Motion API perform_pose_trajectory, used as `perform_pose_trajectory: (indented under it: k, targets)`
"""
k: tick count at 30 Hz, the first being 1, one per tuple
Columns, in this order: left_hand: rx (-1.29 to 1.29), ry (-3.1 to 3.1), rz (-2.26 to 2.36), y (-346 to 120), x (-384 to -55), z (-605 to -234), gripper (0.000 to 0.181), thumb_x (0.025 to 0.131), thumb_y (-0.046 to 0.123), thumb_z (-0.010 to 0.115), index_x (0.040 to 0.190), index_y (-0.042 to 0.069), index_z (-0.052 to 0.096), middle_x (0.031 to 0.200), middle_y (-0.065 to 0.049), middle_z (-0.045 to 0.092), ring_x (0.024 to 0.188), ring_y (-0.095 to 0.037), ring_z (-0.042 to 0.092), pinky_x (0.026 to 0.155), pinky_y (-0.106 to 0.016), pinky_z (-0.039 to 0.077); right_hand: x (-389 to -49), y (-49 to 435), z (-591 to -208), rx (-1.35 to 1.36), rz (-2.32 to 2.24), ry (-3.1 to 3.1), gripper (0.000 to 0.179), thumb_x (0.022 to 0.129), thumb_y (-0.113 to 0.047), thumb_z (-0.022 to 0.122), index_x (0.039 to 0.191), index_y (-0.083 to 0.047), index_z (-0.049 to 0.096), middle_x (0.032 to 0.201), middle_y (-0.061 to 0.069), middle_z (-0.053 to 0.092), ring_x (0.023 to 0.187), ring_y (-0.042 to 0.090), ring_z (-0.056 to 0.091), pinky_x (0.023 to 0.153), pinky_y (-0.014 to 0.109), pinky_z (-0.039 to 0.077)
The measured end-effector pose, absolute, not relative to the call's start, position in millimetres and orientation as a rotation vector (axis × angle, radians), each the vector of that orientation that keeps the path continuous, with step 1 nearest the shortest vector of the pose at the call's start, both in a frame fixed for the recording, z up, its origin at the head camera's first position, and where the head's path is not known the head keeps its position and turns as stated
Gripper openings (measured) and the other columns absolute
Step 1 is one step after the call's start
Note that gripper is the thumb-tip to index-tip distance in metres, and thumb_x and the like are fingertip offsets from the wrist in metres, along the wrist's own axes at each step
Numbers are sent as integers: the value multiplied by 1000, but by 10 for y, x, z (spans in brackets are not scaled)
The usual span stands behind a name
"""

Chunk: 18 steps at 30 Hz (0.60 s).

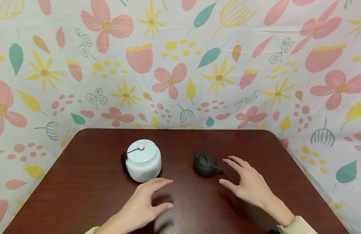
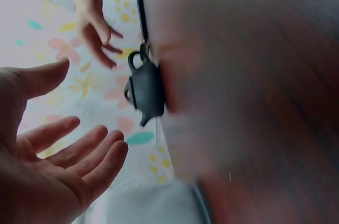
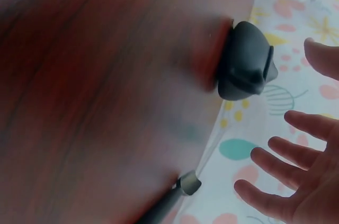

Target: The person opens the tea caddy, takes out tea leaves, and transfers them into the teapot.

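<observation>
A small black teapot (image 1: 206,165) stands on the dark wooden table, its spout to the far left and its handle to the right. To its right my right hand (image 1: 250,182) hovers over the table with fingers spread, close to the handle and holding nothing. My left hand (image 1: 142,201) is held in front of a white lidded jar (image 1: 144,164) with a black cord and tassel, thumb and fingers apart, nothing between them. In the right wrist view, a black stick-like thing (image 3: 164,203) with a metallic end lies on the table; its kind is unclear.
The reddish-brown table (image 1: 180,139) runs back to a hanging sheet (image 1: 174,110) printed with flowers and leaves, which surrounds it on the back and sides. A piece of something black (image 1: 273,231) shows beside the right sleeve (image 1: 297,226) at the bottom edge.
</observation>
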<state>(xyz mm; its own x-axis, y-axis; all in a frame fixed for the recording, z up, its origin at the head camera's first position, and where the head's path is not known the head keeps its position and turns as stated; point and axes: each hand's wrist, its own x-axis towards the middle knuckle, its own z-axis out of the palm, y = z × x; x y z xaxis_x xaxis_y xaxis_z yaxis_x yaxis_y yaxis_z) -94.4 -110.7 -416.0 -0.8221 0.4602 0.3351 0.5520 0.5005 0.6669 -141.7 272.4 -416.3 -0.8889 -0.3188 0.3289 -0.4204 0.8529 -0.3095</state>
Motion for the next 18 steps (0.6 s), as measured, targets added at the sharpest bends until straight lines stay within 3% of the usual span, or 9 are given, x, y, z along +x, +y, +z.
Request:
perform_pose_trajectory:
  k: [8, 18]
  targets:
    - [-901, -2627, -1307, -792, -1107, -4278, 56, 91, 25, 86, 142, 18, 66, 138, 5, 65, 126, -16, 62, 97, -38, 55, -1517, 2661, -4177, 548, 611, -2750, 66, 92, -53, 79, 144, -15, 65, 147, 9, 57, 132, 33, 56, 87, 60, 55]
    - [-915, -2638, -1415, -501, -1421, -4309, 59, 90, 22, 87, 143, 8, 64, 135, -9, 69, 112, -25, 70, 95, -39, 56, -1629, 2525, -4175, 552, 684, -2759, 57, 94, -45, 80, 141, -15, 67, 141, 6, 60, 126, 31, 60, 81, 55, 57]
